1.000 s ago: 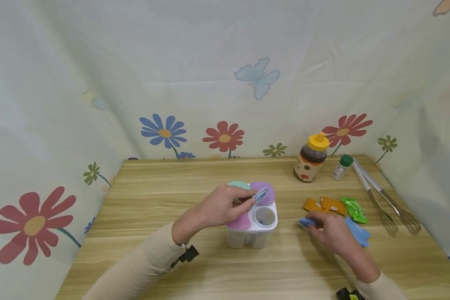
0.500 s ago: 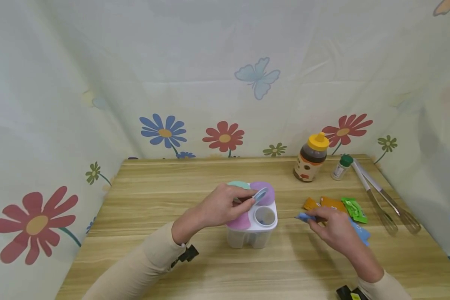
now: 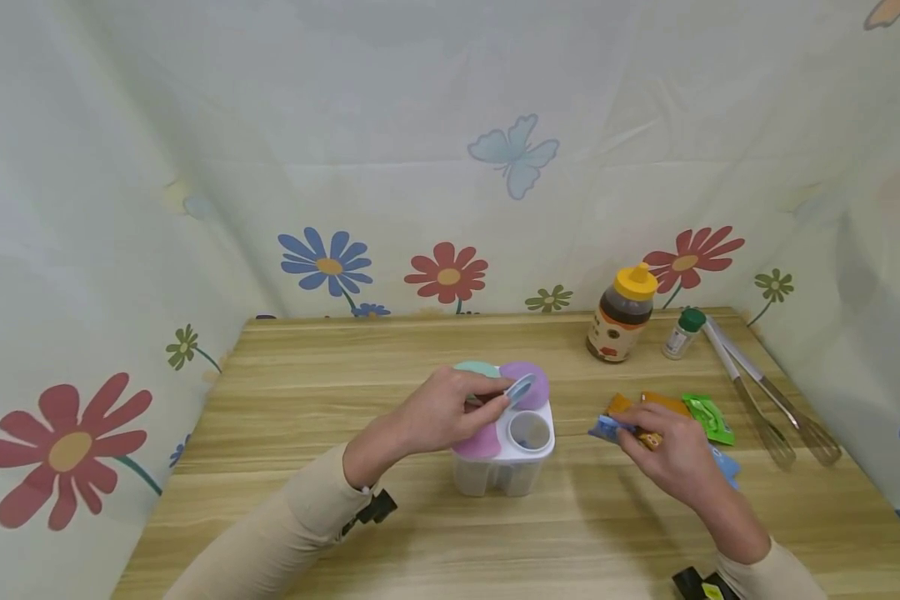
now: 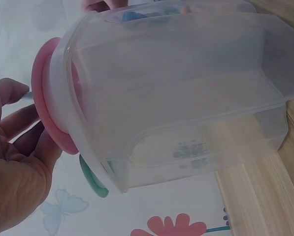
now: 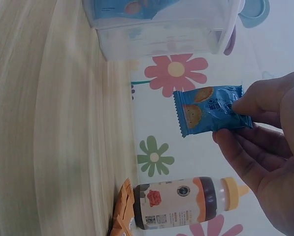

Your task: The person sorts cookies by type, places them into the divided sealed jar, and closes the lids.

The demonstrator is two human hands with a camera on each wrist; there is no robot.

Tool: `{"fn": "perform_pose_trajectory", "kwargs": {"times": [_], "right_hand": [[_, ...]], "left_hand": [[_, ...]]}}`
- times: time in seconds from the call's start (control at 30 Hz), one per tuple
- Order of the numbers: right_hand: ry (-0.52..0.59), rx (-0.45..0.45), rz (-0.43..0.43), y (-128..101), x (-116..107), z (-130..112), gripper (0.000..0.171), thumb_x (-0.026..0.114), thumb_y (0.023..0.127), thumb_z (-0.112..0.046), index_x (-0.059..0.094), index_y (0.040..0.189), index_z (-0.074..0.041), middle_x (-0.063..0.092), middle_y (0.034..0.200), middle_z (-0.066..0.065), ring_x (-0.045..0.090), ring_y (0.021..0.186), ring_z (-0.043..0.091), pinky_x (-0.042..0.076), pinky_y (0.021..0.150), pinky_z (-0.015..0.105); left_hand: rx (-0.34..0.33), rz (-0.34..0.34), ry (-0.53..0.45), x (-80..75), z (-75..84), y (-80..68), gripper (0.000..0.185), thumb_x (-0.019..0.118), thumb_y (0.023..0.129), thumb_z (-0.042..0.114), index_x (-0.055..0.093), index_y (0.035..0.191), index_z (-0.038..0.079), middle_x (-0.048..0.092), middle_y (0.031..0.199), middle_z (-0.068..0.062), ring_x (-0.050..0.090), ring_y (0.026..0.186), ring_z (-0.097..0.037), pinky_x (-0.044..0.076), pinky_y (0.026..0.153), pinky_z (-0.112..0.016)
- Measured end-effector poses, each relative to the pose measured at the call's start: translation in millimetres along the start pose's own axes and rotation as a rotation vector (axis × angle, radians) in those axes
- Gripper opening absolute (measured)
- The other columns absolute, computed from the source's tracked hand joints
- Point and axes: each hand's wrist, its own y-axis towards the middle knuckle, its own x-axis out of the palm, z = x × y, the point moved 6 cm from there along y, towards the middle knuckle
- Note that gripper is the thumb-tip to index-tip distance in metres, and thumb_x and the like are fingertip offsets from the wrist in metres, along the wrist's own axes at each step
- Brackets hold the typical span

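The left hand (image 3: 442, 414) rests on top of a clear plastic four-compartment container with pastel flip lids (image 3: 504, 467), standing near the middle of the light wooden table (image 3: 307, 392). Its thumb and fingers pinch the small blue round lid (image 3: 521, 389) and hold it tipped up, so the round opening (image 3: 529, 431) at the container's near right corner is uncovered. The pink lid (image 4: 43, 108), green lid (image 3: 477, 368) and purple lid (image 3: 528, 379) lie flat.

Just right of the container, lifted off the table, the right hand (image 3: 671, 454) pinches a small blue foil snack packet (image 5: 211, 110) between thumb and fingertips. The packet's long axis lies roughly level and its free end points left, toward the open hole; the gap between the two is bare table. The right hand is the nearer one to that opening.

Behind the right hand lie orange packets (image 3: 663, 404), a green packet (image 3: 708, 417) and another blue packet (image 3: 723, 467), probably of the same kind, though the hand partly hides it. Farther back stand a brown honey bottle with a yellow cap (image 3: 621, 315) and a small green-capped bottle (image 3: 682, 333); metal tongs (image 3: 742, 392) and a whisk (image 3: 795, 421) lie along the right edge.
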Motion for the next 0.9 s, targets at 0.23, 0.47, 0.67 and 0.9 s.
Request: {"fn": "perform_pose_trajectory", "kwargs": {"times": [0.23, 0.47, 0.67, 0.9], "right_hand": [[0.019, -0.068, 0.030, 4.0, -4.6, -6.2, 0.028, 0.083, 0.066, 0.002, 0.077, 0.089, -0.012, 0.073, 0.085, -0.001, 0.068, 0.073, 0.015, 0.051, 0.064, 0.015], [0.099, -0.087, 0.041, 7.3, -8.3, -9.9, 0.030, 0.083, 0.065, 0.006, 0.075, 0.086, -0.013, 0.073, 0.084, -0.002, 0.068, 0.073, 0.011, 0.050, 0.069, 0.009], [0.154, -0.106, 0.071, 10.1, -11.6, -12.6, 0.031, 0.082, 0.063, 0.007, 0.074, 0.083, -0.014, 0.072, 0.081, -0.004, 0.067, 0.069, 0.010, 0.050, 0.068, 0.009], [0.190, -0.099, 0.072, 13.5, -13.7, -16.0, 0.031, 0.081, 0.063, 0.009, 0.073, 0.082, -0.014, 0.072, 0.079, -0.003, 0.063, 0.066, 0.002, 0.049, 0.063, 0.009]], "left_hand": [[-0.008, -0.001, -0.004, -0.3, -0.4, 0.0, 0.026, 0.062, 0.096, 0.021, 0.072, 0.116, 0.009, 0.070, 0.087, 0.004, 0.059, 0.072, -0.002, 0.052, 0.066, -0.016], [-0.020, -0.010, -0.005, 0.0, 1.0, 0.5, 0.026, 0.062, 0.096, 0.022, 0.071, 0.117, 0.010, 0.072, 0.093, 0.002, 0.060, 0.074, -0.003, 0.052, 0.067, -0.016], [-0.028, -0.016, -0.008, 0.1, 1.5, 0.8, 0.027, 0.062, 0.096, 0.022, 0.071, 0.118, 0.010, 0.073, 0.097, 0.002, 0.061, 0.076, -0.003, 0.052, 0.069, -0.016], [-0.020, -0.011, -0.002, 0.0, 0.6, 0.1, 0.026, 0.062, 0.096, 0.022, 0.071, 0.117, 0.010, 0.070, 0.085, 0.004, 0.054, 0.066, -0.003, 0.048, 0.059, -0.016]]}}
